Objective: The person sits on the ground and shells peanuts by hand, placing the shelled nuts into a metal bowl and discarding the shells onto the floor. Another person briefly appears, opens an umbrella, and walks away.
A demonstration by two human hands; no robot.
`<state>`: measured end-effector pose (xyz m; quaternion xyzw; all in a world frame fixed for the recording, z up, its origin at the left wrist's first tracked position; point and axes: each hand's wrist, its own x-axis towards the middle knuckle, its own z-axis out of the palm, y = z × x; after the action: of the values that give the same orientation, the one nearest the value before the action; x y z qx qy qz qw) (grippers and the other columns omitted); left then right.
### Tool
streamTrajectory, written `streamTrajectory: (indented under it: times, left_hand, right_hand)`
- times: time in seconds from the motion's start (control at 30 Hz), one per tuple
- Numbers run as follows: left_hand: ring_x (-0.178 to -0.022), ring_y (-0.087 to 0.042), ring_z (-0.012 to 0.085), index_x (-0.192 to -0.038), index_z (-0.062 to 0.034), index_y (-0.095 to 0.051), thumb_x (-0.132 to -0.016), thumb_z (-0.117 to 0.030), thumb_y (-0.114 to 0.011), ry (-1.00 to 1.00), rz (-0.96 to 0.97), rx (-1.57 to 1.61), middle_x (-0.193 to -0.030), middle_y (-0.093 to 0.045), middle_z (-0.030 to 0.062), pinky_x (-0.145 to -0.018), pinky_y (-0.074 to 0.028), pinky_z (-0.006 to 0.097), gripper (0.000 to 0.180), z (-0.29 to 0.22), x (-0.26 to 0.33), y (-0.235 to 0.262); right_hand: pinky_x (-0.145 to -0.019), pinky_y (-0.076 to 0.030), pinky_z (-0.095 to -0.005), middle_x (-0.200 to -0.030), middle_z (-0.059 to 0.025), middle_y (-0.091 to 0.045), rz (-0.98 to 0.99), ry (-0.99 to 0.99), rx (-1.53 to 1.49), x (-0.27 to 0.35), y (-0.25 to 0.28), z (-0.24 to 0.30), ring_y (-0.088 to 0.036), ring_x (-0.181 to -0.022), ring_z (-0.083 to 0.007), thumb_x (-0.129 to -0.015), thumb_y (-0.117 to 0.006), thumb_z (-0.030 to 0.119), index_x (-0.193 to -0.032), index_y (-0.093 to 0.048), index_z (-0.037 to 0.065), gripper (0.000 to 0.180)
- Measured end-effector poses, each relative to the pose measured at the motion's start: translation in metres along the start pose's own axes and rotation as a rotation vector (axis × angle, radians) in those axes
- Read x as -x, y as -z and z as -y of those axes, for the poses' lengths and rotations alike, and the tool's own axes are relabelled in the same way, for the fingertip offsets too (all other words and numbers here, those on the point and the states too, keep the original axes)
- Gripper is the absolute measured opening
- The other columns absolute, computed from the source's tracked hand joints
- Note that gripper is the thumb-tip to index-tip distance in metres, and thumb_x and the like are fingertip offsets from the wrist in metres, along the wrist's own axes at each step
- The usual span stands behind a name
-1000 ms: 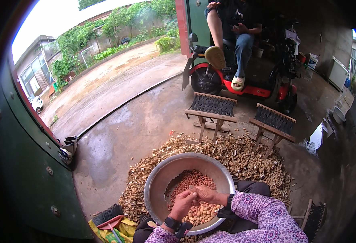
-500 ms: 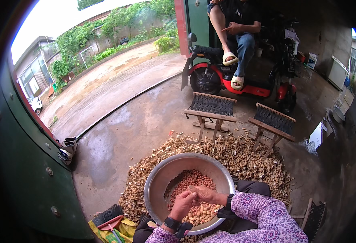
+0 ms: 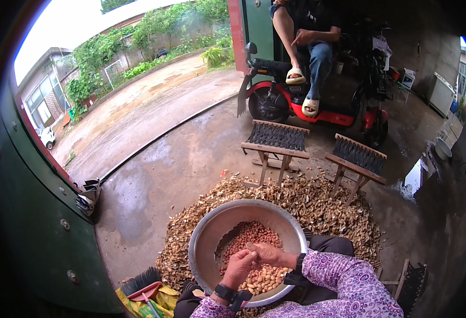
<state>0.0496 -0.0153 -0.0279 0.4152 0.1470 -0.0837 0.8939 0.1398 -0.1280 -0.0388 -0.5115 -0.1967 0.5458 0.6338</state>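
A wide metal basin [image 3: 203, 233] stands between my legs. Red-skinned shelled peanuts [image 3: 254, 235] lie in its far part, and paler peanuts in their shells [image 3: 267, 279] lie in the near part. Above them my left hand [image 3: 239, 266] and my right hand [image 3: 269, 254] meet, fingertips pressed together. Both hands are closed in a pinch. Whatever sits between the fingers is hidden by them. Each wrist wears a dark band.
Broken peanut shells [image 3: 328, 206] heap around the basin. Beyond stand two folding stools [image 3: 277, 139] [image 3: 356, 155]. A person [image 3: 318, 40] sits on a red electric scooter [image 3: 328, 114]. A brush [image 3: 142, 286] lies at lower left, near a green door [image 3: 36, 222].
My hands have stayed almost in place, still together over the basin. The seated person's raised foot has shifted slightly to the left and lower.
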Motion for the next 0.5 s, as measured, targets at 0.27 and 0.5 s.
streamTrajectory:
  times: [0.27,0.5]
  left_hand:
    - [-0.064,-0.052,0.0101,-0.085,-0.0017,-0.055,-0.082,-0.013,-0.051,0.000,-0.019,0.005,-0.074,-0.055,0.0026,-0.060,-0.046,0.025,0.013,0.0005,-0.0004,-0.0006]
    - [-0.063,-0.052,0.0100,-0.084,-0.0011,-0.055,-0.082,-0.012,-0.051,-0.003,-0.014,0.012,-0.074,-0.055,0.0028,-0.059,-0.046,0.025,0.012,0.0005,-0.0012,-0.0016]
  right_hand:
    - [-0.046,-0.039,-0.0219,-0.061,-0.0038,-0.050,-0.008,-0.004,0.004,0.0001,-0.0004,0.0000,-0.048,-0.053,-0.0103,-0.078,-0.038,0.058,-0.075,-0.051,0.003,0.057]
    - [-0.050,-0.038,-0.0221,-0.064,-0.0033,-0.049,0.023,-0.044,-0.008,-0.0045,0.0079,-0.0087,-0.047,-0.055,-0.0100,-0.076,-0.040,0.060,-0.081,-0.051,0.004,0.058]
